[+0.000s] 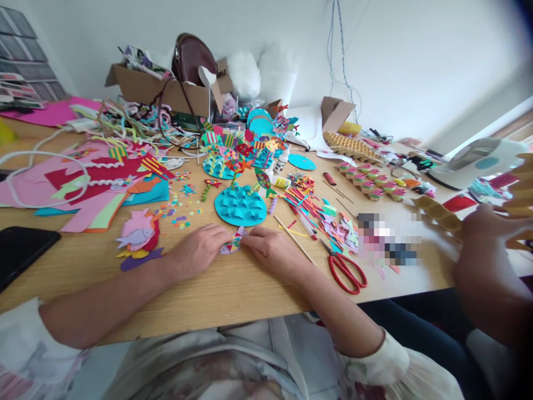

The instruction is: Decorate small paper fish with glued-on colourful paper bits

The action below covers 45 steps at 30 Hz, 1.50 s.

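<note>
A small purple paper fish (pixel 232 245) with colourful triangle pieces on it lies between my hands at the table's front. My left hand (pixel 202 247) has its fingers closed on the fish's left side. At its right side, by the tail, the fingers of my right hand (pixel 267 244) pinch it. Just beyond stands a round blue base (pixel 240 206) with curled paper strips and decorated fish on stems. Left of my left hand is a pile of plain paper fish cut-outs (pixel 139 232). Red-handled scissors (pixel 347 271) and a thin wooden stick (pixel 296 240) lie right of my right hand.
Coloured paper sheets (pixel 83 178) and a black phone (pixel 25 253) lie left. Glue bottles (pixel 281 161), paper strips (pixel 300 197) and scraps (pixel 339 228) sit right of the base. Another person's arm (pixel 483 266) reaches in at right. A cardboard box (pixel 145 89) stands behind.
</note>
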{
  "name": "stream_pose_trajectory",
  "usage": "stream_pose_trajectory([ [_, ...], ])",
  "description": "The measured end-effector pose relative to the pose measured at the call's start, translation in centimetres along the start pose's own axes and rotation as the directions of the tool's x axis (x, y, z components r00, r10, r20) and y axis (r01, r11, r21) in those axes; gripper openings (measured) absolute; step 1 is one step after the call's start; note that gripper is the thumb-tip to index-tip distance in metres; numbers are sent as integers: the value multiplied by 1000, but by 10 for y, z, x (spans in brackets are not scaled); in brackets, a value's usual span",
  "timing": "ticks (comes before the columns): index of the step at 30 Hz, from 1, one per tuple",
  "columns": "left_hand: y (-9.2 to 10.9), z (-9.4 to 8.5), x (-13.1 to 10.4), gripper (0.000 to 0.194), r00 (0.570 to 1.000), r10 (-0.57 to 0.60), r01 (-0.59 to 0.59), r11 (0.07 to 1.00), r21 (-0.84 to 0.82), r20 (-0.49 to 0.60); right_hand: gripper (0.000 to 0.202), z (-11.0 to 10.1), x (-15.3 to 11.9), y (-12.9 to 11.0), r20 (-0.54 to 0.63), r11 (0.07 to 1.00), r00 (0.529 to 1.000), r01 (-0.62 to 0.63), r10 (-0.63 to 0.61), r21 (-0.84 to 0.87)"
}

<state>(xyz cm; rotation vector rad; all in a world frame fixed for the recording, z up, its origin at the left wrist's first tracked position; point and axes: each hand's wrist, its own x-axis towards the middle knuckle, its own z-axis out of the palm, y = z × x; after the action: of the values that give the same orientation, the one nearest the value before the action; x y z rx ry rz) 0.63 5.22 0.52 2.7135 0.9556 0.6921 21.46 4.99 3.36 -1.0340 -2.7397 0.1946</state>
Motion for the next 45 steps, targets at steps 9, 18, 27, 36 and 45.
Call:
stream_pose_trajectory([
  [9, 0, 0, 0, 22, 1000, 1, -1, 1000, 15, 3, 25, 5, 0, 1, -1, 999, 1000, 4, -4, -49],
  [18, 0, 1, 0, 23, 1000, 7, -7, 1000, 3, -8, 26, 6, -1, 4, -24, 1000, 1000, 6, -5, 18],
  [27, 0, 1, 0, 26, 1000, 8, -8, 999, -39, -5, 25, 8, -2, 7, -97, 987, 995, 7, 8, 161],
  [36, 5, -3, 0, 18, 997, -32, 31, 999, 16, 72, 25, 9, -1, 6, -77, 989, 997, -17, 29, 148],
  [45, 5, -2, 0, 21, 992, -62, 60, 998, 22, 110, 25, 3, -1, 3, -114, 973, 988, -79, 106, 217],
])
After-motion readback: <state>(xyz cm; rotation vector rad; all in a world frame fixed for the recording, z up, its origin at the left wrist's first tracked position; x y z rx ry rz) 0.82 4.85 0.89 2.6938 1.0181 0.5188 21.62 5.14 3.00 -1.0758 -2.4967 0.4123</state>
